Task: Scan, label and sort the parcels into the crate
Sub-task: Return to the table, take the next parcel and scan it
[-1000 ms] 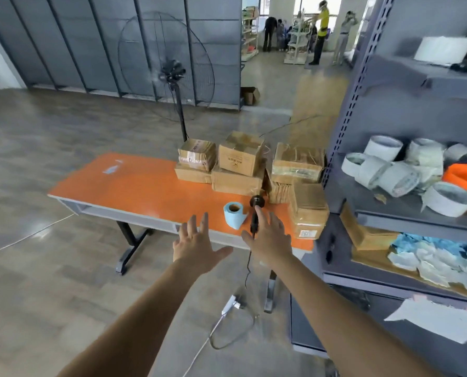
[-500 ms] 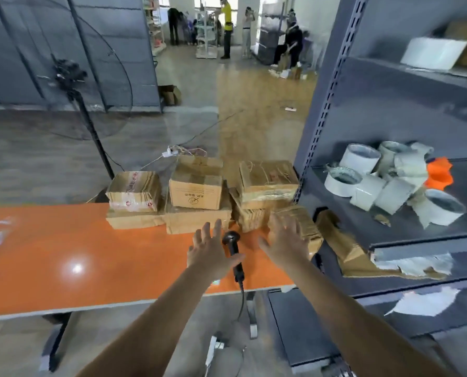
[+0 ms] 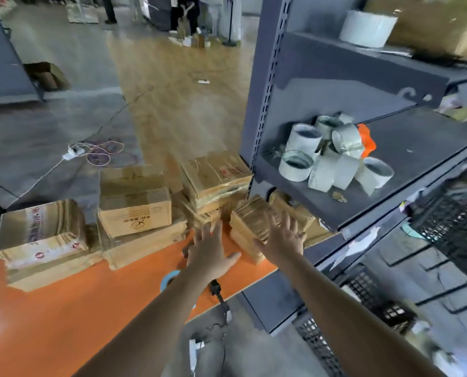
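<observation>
Head view: both hands reach forward with fingers spread, holding nothing; left hand [image 3: 209, 251] hovers near the bench's [image 3: 63, 317] front right corner, above a scanner [image 3: 216, 291]; right hand [image 3: 282, 239] is over a small parcel [image 3: 251, 221] at the right end, contact unclear; more parcels [image 3: 134, 202] line the far edge; orange top shows wide to the left; a grey rack [image 3: 322, 85] stands just beside the right end, with a black crate [image 3: 458, 221] further right.
</observation>
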The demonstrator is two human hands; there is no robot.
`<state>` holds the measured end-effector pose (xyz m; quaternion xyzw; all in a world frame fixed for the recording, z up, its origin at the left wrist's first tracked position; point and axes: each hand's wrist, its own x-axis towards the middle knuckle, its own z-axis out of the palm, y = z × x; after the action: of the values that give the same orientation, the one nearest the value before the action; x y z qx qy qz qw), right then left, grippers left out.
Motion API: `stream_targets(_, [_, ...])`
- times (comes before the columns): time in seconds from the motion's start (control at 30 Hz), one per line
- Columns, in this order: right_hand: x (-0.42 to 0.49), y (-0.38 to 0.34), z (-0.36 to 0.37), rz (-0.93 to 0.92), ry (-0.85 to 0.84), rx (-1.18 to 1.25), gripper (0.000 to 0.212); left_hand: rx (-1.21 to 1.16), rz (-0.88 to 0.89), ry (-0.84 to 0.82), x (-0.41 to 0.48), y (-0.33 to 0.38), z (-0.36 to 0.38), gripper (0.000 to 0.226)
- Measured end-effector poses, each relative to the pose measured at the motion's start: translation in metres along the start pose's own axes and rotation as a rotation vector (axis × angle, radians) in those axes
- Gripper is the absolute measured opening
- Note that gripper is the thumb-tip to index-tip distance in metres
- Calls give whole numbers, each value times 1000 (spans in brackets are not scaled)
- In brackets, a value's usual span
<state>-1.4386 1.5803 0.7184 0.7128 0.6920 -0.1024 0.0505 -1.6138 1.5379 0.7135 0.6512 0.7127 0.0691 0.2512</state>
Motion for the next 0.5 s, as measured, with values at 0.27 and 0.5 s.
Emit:
stream_targets(0.27, [33, 14, 12, -7, -137, 180, 83, -23, 7, 12, 21, 15, 7, 82])
stream_targets(0.5, [38, 9, 0, -129, -26, 264, 66, -59, -33, 45, 35, 12, 2, 88])
